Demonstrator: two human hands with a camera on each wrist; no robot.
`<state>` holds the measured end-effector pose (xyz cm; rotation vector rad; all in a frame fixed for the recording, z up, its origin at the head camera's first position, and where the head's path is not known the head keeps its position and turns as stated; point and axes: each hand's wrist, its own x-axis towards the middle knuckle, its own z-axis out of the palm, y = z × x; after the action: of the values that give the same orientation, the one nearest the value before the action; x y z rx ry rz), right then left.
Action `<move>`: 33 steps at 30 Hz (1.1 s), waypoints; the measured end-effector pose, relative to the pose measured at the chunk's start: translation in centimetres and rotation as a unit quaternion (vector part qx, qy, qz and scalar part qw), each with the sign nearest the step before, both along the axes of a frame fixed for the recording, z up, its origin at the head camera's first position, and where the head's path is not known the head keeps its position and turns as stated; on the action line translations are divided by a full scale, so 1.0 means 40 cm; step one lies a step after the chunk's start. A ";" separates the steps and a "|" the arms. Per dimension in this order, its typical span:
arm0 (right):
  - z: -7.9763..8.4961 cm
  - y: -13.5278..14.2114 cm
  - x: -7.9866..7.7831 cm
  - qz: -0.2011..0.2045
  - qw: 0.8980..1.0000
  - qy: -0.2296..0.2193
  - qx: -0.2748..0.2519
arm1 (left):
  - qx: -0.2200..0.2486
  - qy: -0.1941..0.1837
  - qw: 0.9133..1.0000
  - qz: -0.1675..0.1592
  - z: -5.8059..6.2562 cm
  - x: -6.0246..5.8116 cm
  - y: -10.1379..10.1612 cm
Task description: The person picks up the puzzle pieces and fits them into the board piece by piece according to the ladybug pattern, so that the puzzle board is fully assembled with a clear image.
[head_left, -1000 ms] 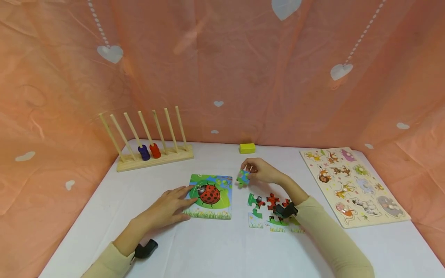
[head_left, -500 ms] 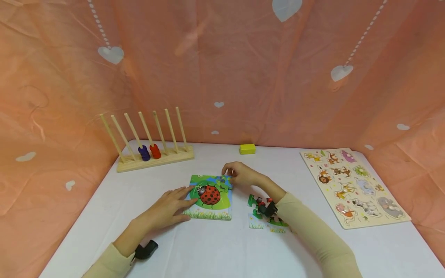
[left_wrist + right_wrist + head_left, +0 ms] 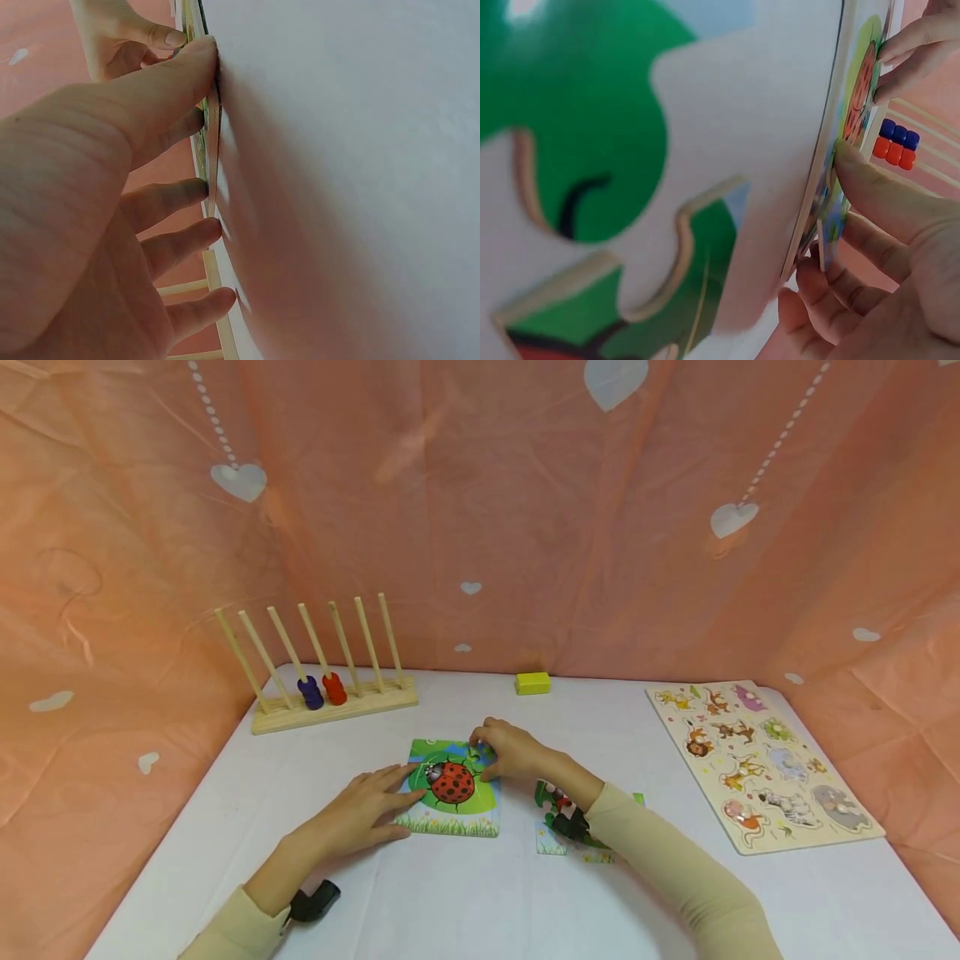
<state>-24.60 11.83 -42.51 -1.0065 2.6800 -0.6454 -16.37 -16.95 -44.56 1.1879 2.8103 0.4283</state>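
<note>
A square ladybug puzzle board lies flat on the white table in the head view. My left hand rests at its left edge, fingers spread and mostly straight; the left wrist view shows the thumb and fingertips touching the board's edge. Over the top right corner, my right hand pinches a green and blue jigsaw piece between thumb and fingers. In the right wrist view that piece is tilted against the board. Several loose jigsaw pieces lie right of the board, partly hidden by the right forearm and its wrist camera.
A wooden peg stand with purple and red beads stands at the back left. Near the back edge sits a yellow block. On the right lies a wooden animal puzzle. A pink curtain hangs behind the table.
My right hand has carried the jigsaw piece leftward from beside the board to its top right corner, and now works it there. The left hand has stayed put.
</note>
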 end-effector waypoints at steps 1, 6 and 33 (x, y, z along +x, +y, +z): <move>0.000 0.000 0.001 -0.002 1.000 0.002 0.001 | 0.002 0.000 1.000 -0.001 0.000 0.000 0.000; -0.001 0.001 0.006 -0.006 1.000 0.011 0.006 | 0.012 0.000 1.000 -0.006 -0.001 -0.003 0.000; -0.005 -0.006 0.017 -0.001 0.999 0.044 0.013 | 0.022 0.006 1.000 -0.001 -0.008 -0.007 -0.001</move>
<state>-23.93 11.58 -42.73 -1.0490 2.7575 -0.5781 -16.65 -16.99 -44.86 1.2055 2.8244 0.4860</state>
